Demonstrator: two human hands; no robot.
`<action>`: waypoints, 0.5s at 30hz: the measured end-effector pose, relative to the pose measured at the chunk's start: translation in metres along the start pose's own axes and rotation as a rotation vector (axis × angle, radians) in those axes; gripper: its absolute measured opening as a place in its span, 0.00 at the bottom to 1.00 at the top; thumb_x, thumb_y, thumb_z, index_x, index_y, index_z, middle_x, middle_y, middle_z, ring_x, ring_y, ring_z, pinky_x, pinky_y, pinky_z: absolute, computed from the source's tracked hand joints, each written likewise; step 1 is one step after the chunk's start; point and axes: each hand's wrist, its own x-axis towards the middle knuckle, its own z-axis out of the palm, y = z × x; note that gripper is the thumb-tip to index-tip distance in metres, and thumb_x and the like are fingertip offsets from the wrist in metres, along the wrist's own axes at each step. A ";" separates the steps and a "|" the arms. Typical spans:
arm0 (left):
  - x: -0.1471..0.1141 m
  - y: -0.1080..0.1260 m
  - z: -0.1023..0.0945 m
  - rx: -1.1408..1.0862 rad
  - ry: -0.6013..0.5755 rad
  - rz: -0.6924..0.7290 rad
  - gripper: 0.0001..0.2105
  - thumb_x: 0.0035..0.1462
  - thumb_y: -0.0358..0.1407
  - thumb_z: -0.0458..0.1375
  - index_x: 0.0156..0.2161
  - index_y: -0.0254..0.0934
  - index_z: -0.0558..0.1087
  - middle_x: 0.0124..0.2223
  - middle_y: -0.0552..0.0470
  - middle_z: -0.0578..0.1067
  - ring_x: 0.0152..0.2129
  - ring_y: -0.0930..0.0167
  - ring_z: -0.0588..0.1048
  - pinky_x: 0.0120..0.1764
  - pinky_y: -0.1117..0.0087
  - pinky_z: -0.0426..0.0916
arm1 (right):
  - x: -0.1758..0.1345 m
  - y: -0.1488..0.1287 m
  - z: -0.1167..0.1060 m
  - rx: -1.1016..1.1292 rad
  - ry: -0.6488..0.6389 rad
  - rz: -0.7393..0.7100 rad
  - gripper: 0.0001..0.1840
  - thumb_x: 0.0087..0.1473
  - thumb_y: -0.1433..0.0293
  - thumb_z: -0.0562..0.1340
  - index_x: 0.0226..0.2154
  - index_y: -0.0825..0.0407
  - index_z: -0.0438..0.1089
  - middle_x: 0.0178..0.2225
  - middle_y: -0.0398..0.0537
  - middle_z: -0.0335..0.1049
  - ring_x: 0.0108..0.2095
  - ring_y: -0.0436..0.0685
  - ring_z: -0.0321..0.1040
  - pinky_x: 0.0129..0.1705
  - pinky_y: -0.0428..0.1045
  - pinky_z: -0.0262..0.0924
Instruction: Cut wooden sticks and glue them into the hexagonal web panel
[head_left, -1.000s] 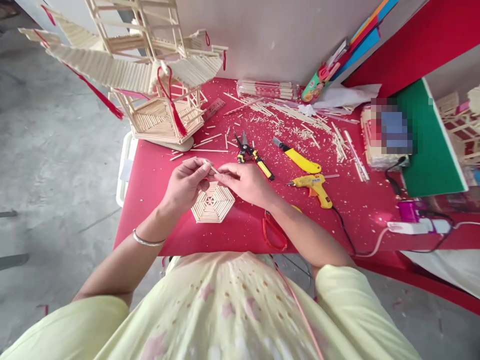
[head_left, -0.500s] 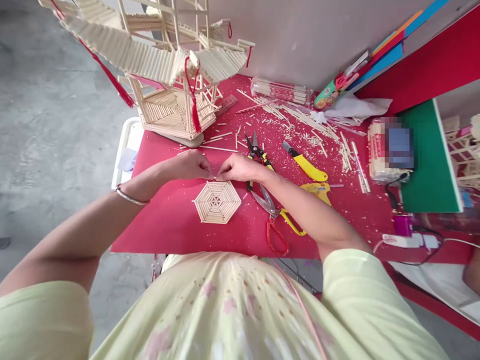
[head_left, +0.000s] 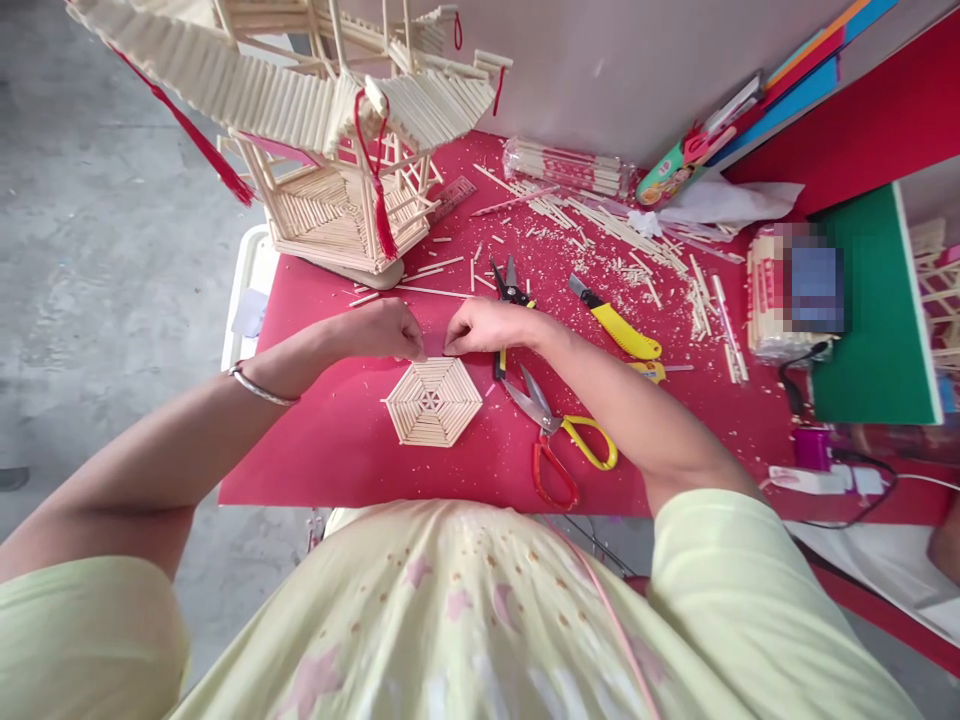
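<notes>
A flat hexagon of pale wooden sticks (head_left: 433, 402) lies on the red tabletop in front of me. My left hand (head_left: 391, 328) is at its far edge, thumb and fingers pinched together with the tips close to the outer stick. To the right of it, my right hand (head_left: 486, 326) makes a similar pinch at the same edge. A small gap separates the two hands. Whatever sits between the fingertips is too small to make out. Scissors with one red and one yellow handle (head_left: 551, 425) lie open to the right of the hexagon.
A stick-built pavilion with red tassels (head_left: 337, 215) stands at the back left. Black-bladed pliers (head_left: 511, 290), a yellow utility knife (head_left: 624, 330) and a partly covered glue gun (head_left: 649, 371) lie to the right. Loose sticks and scraps (head_left: 622, 235) litter the back, near a wrapped stick bundle (head_left: 566, 168).
My hands, almost touching at the fingertips before, are now a little apart at the hexagon's far edge. The view has shifted slightly; the hexagon stays in place on the table.
</notes>
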 end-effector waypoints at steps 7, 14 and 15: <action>0.001 -0.002 0.002 -0.056 0.009 0.001 0.10 0.45 0.42 0.64 0.31 0.40 0.83 0.25 0.57 0.77 0.22 0.74 0.68 0.25 0.74 0.59 | -0.002 -0.007 -0.004 -0.061 -0.049 0.020 0.12 0.55 0.67 0.68 0.40 0.55 0.83 0.33 0.48 0.81 0.31 0.50 0.68 0.32 0.46 0.53; 0.002 0.006 0.000 -0.083 -0.011 -0.057 0.10 0.43 0.41 0.65 0.31 0.39 0.83 0.23 0.56 0.75 0.20 0.75 0.66 0.24 0.73 0.59 | -0.003 -0.016 -0.006 -0.135 -0.086 0.066 0.10 0.55 0.65 0.69 0.37 0.54 0.83 0.32 0.46 0.80 0.30 0.50 0.67 0.31 0.47 0.51; 0.002 0.007 0.000 -0.082 -0.017 -0.061 0.10 0.43 0.41 0.65 0.31 0.39 0.82 0.23 0.55 0.75 0.20 0.74 0.67 0.24 0.72 0.59 | -0.003 -0.017 -0.005 -0.143 -0.085 0.072 0.10 0.55 0.65 0.69 0.37 0.54 0.83 0.32 0.47 0.80 0.30 0.50 0.66 0.31 0.47 0.51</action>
